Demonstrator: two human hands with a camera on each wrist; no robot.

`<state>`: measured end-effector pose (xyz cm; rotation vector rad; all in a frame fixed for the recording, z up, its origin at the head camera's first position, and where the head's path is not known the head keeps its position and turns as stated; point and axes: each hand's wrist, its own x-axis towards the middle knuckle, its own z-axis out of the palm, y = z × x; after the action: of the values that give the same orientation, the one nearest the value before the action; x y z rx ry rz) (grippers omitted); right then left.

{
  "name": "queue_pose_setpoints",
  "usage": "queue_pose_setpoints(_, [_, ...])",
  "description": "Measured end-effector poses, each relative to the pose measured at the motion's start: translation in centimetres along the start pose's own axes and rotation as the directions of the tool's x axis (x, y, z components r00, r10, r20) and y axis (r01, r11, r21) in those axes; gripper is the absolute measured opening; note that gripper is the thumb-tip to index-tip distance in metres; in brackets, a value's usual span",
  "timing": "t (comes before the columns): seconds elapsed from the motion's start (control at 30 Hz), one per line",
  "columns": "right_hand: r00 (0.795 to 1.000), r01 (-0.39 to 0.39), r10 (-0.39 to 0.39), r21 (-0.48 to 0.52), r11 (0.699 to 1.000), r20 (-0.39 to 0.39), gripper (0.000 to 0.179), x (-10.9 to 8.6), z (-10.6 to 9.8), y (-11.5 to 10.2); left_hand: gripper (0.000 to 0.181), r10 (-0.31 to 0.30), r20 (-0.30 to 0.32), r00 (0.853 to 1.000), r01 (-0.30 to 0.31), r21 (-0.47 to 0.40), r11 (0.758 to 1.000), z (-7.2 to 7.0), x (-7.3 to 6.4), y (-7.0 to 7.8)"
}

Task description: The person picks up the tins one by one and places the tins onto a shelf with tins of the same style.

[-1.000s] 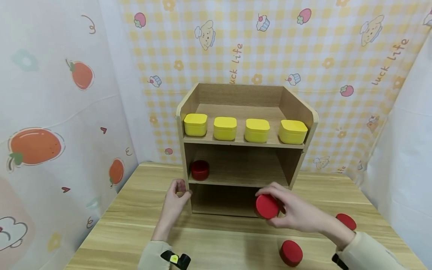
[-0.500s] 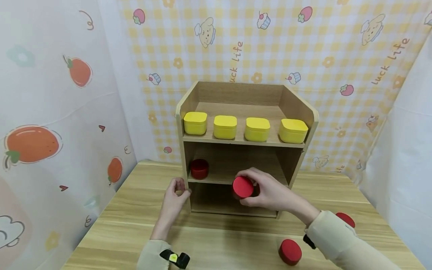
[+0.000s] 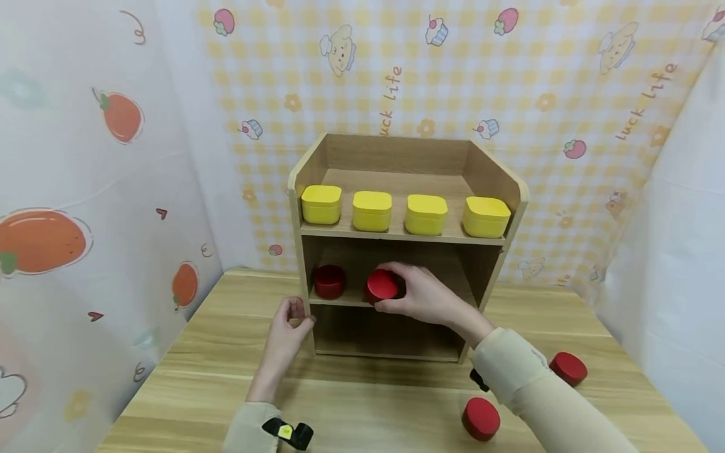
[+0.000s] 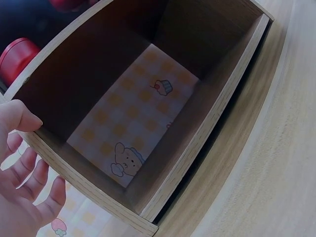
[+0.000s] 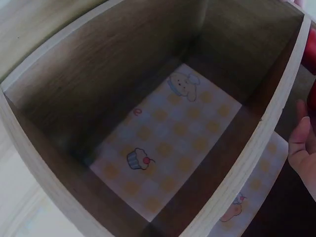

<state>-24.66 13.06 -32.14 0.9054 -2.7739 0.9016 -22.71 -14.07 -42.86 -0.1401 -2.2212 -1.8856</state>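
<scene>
In the head view my right hand (image 3: 426, 297) grips a round red box (image 3: 382, 285) between thumb and fingers, at the front of the middle shelf of a small wooden shelf unit (image 3: 391, 239). Part of that box is hidden by the fingers. To its left on the same shelf stands another round red box (image 3: 329, 281). My left hand (image 3: 289, 327) holds the front edge of the unit's left side panel; the left wrist view puts the thumb (image 4: 24, 118) over the edge and the other fingers (image 4: 54, 197) outside it. Only the thumb side of the right hand (image 5: 305, 153) shows in the right wrist view.
Several yellow boxes (image 3: 371, 211) line the front of the top shelf. Two more round red boxes lie on the wooden table (image 3: 362, 409): one near the front (image 3: 481, 419), one farther right (image 3: 568, 369). A patterned curtain (image 3: 396, 75) hangs behind.
My right hand has carried the round red box leftward and up, from in front of the bottom shelf to the middle shelf. My left hand stays at the side panel.
</scene>
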Motion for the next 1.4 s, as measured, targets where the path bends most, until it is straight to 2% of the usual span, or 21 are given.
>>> queue_pose_setpoints(0.13, [0.999, -0.031, 0.031, 0.012, 0.999, 0.006, 0.061, 1.0, 0.4, 0.0, 0.027, -0.01, -0.006, 1.0, 0.01, -0.01, 1.0, -0.2, 0.7, -1.8])
queue_pose_setpoints(0.3, [0.998, -0.067, 0.067, 0.022, 0.997, 0.014, 0.065, 1.8, 0.9, 0.0, 0.027, 0.002, -0.011, 1.0, -0.002, -0.013, 1.0, -0.3, 0.8, -2.2])
queue_pose_setpoints(0.37, [0.998, -0.067, 0.066, 0.025, 0.997, 0.01, 0.066, 2.2, 1.1, -0.1, 0.026, 0.0, -0.013, 1.0, -0.001, -0.015, 1.0, -0.3, 0.8, -1.9])
queue_pose_setpoints(0.6, [0.995, -0.099, 0.099, 0.031, 0.995, 0.006, 0.067, 2.8, 1.8, 0.2, 0.024, 0.005, 0.011, 1.0, -0.005, 0.018, 1.0, -0.4, -0.2, 1.2])
queue_pose_setpoints(0.8, [0.992, -0.125, 0.125, 0.05, 0.991, 0.001, 0.07, 2.9, 2.3, 0.5, 0.023, 0.0, 0.006, 1.0, 0.0, 0.017, 1.0, -0.3, -0.5, 1.7])
queue_pose_setpoints(0.83, [0.992, -0.129, 0.129, 0.053, 0.99, 0.0, 0.071, 2.9, 2.3, 0.5, 0.023, 0.002, 0.007, 1.0, -0.002, 0.017, 1.0, -0.3, -0.5, 1.6])
queue_pose_setpoints(1.07, [0.989, -0.15, 0.149, 0.045, 0.988, 0.01, 0.074, 3.2, 2.5, 0.2, 0.026, 0.033, -0.02, 0.999, -0.033, 0.01, 0.999, -0.1, 0.7, -2.0])
queue_pose_setpoints(1.2, [0.989, -0.151, 0.15, 0.041, 0.988, 0.013, 0.073, 3.2, 2.5, 0.1, 0.027, 0.052, -0.024, 0.998, -0.052, 0.013, 0.999, 0.0, 0.8, -2.3])
queue_pose_setpoints(1.4, [0.988, -0.154, 0.153, 0.042, 0.987, 0.024, 0.073, 3.2, 2.7, 0.3, 0.026, 0.012, -0.011, 1.0, -0.012, 0.012, 1.0, -0.1, 0.7, -1.8])
